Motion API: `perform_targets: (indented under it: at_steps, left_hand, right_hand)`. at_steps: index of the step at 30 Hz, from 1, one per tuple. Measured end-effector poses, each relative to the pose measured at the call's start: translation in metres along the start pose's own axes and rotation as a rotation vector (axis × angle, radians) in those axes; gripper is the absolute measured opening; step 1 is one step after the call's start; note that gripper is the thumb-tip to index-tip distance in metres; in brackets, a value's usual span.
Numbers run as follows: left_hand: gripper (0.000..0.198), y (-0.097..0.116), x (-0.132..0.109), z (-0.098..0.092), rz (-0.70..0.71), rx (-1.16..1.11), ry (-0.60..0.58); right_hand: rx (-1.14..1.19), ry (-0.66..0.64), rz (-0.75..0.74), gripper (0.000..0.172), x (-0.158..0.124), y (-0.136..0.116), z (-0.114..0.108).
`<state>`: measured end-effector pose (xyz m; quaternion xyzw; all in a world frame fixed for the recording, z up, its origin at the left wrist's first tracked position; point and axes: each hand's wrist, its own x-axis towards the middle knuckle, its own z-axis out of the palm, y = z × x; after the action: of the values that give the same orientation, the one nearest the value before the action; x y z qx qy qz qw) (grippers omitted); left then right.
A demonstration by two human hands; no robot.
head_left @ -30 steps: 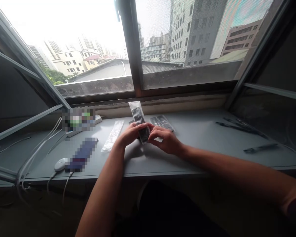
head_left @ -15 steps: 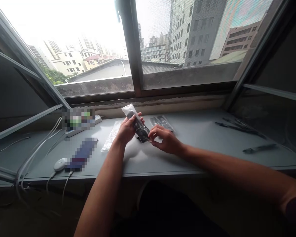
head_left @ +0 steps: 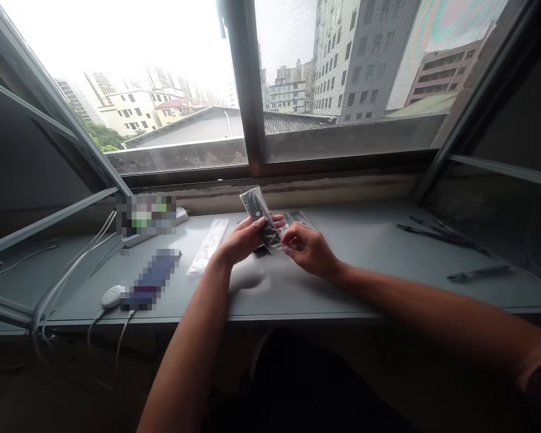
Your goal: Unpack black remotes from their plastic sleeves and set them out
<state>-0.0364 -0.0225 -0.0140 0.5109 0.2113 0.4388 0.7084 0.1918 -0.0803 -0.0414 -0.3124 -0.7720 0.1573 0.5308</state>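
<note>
A slim clear plastic packet (head_left: 256, 204) with a dark printed insert is tilted up over the desk. My left hand (head_left: 243, 239) is closed on it, with the thumb across its front. At the packet's lower end, my right hand (head_left: 313, 251) pinches the clear film between thumb and fingers. Behind the right hand, a similar dark packet (head_left: 303, 219) lies on the desk, partly covered. A small dark object (head_left: 261, 251) shows under the held packet; its kind is not clear. Left of my left hand lies a crinkled clear plastic bag (head_left: 210, 246).
On the grey desk (head_left: 360, 288), a blurred-out blue flat object (head_left: 151, 279) and a white round charger (head_left: 112, 296) with cables lie at left. A power strip (head_left: 180, 215) stands behind them. Dark pen-like items (head_left: 437, 233) lie at right. A window frame (head_left: 252, 138) borders the back.
The packet has tilted more upright in my left hand. My right hand has moved slightly right, drawing the film at its lower end outward. The whole view has shifted a little.
</note>
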Motion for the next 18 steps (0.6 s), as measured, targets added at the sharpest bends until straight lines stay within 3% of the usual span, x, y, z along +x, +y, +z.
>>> perform_targets:
  at_steps: [6,13,18]
  left_hand:
    - [0.035,0.002,-0.002,0.002,-0.051,0.033,-0.051]
    - [0.030,0.002,0.008,-0.007,0.056,-0.018,0.186]
    - [0.034,-0.001,0.009,-0.011,0.010,-0.009,0.149]
  right_hand:
    - [0.038,0.039,0.014,0.013,-0.001,-0.002,0.001]
    - [0.030,-0.022,0.007,0.017,0.001,-0.002,0.001]
    - [0.112,-0.058,-0.018,0.018,0.000,-0.001,0.005]
